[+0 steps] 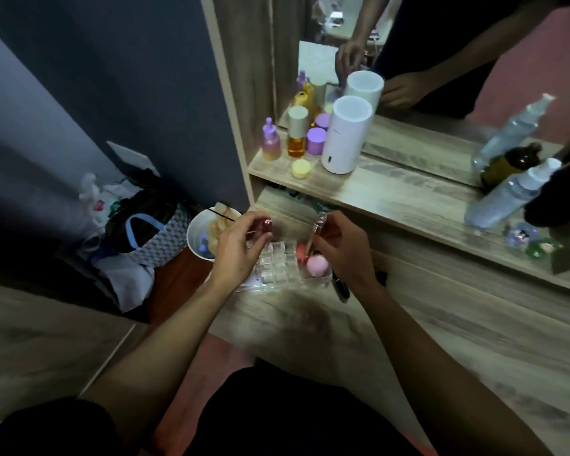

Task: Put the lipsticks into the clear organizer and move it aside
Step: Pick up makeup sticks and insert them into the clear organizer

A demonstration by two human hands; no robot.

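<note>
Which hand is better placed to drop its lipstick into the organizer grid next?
Left, probably. The left hand holds a red lipstick right above the empty grid cells of the organizer. The right hand holds a clear-capped tube over the side section with the pink sponges.

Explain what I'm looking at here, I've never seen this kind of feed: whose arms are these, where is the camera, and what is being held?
There is no machine: a person wears one wide-angle camera on the head, looking down at both bare arms. The left hand pinches a small red lipstick. The right hand holds a slim tube with a clear cap, tilted, above the clear organizer on the wooden vanity top. The organizer's grid cells look empty; pink sponges sit at its right end. The shelf behind carries bottles and a white cylinder, and a mirror reflects the hands.
</note>
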